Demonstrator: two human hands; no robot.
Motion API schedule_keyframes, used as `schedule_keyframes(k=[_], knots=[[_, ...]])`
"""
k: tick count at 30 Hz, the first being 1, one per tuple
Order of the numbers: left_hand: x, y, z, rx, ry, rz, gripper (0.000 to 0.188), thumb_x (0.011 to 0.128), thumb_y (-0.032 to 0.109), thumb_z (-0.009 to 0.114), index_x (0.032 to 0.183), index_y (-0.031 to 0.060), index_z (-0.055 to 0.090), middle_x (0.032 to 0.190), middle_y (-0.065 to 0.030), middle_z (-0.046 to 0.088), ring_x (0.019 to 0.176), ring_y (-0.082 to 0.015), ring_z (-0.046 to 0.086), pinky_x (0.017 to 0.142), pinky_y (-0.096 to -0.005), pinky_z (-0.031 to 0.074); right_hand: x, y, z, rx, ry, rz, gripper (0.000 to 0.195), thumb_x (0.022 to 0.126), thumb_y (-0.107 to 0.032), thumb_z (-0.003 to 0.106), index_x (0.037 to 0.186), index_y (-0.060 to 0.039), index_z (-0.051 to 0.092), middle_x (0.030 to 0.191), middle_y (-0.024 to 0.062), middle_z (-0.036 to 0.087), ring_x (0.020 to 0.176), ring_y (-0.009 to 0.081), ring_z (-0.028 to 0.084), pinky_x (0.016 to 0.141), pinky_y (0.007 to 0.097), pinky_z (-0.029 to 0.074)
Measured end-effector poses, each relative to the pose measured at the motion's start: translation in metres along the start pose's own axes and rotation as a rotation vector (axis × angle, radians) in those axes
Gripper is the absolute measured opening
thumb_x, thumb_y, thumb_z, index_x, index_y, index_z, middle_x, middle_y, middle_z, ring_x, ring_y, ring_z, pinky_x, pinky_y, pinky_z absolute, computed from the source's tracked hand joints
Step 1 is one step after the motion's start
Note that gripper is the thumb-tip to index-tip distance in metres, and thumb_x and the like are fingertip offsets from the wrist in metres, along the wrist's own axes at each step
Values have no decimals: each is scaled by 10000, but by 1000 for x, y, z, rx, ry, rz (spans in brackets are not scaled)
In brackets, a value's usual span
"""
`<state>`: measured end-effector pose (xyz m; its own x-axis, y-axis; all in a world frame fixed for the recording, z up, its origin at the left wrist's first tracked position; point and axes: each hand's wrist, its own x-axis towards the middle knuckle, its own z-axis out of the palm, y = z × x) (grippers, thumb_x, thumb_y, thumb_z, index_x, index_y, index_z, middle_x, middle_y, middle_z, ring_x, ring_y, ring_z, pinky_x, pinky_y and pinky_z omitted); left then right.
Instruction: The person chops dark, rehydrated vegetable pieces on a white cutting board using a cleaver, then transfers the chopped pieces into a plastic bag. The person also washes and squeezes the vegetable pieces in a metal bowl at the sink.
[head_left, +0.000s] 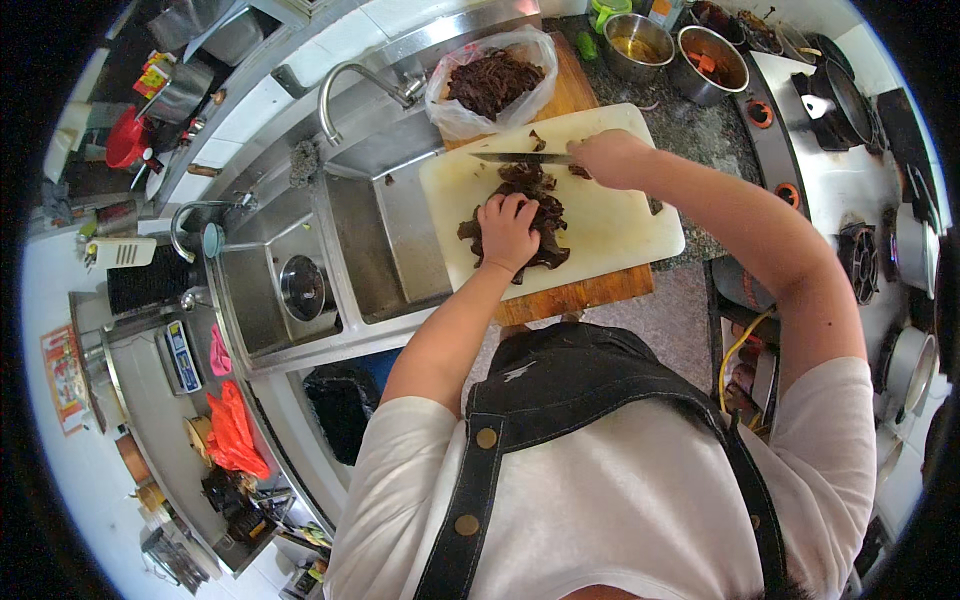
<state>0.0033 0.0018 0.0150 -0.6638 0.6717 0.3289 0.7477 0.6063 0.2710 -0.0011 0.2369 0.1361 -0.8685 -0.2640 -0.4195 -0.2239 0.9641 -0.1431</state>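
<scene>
My left hand (509, 232) presses, fingers spread, on a heap of dark brown wood ear-like pieces (551, 253) on a white plastic cutting board (622, 217). My right hand (611, 159) grips the handle of a kitchen knife (521, 158), whose blade points left across the upper part of the board. Some dark pieces lie just below the blade, and a small scrap lies above it. Behind the board, a clear plastic bag (544, 79) stands open, full of dark brown shreds (495, 81).
The board rests on a wooden board (600, 294), partly over a steel sink (360, 240) with a curved faucet (324, 97). Steel pots (637, 49) (709, 67) and a green cucumber-like piece (586, 46) stand behind right. A gas stove (814, 150) runs along the right; a black-lined bin (341, 412) is lower left.
</scene>
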Motion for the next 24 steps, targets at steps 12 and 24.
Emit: schedule_keyframes(k=[12, 24], knots=[[-4, 2, 6, 5, 32, -7, 439, 575, 102, 710, 1000, 160, 621, 1092, -50, 509, 1052, -300, 429, 864, -480, 341, 4, 6, 12, 76, -56, 42, 303, 838, -76, 496, 1124, 25, 486, 866, 194, 659, 828, 372, 645, 684, 460, 511], [-5, 5, 3, -5, -1, -33, 445, 596, 141, 711, 1030, 173, 618, 1116, -59, 503, 1069, -306, 418, 897, -482, 324, -19, -21, 2, 223, 17, 127, 209, 864, -99, 459, 1049, -6, 491, 829, 204, 647, 800, 390, 637, 694, 487, 503]])
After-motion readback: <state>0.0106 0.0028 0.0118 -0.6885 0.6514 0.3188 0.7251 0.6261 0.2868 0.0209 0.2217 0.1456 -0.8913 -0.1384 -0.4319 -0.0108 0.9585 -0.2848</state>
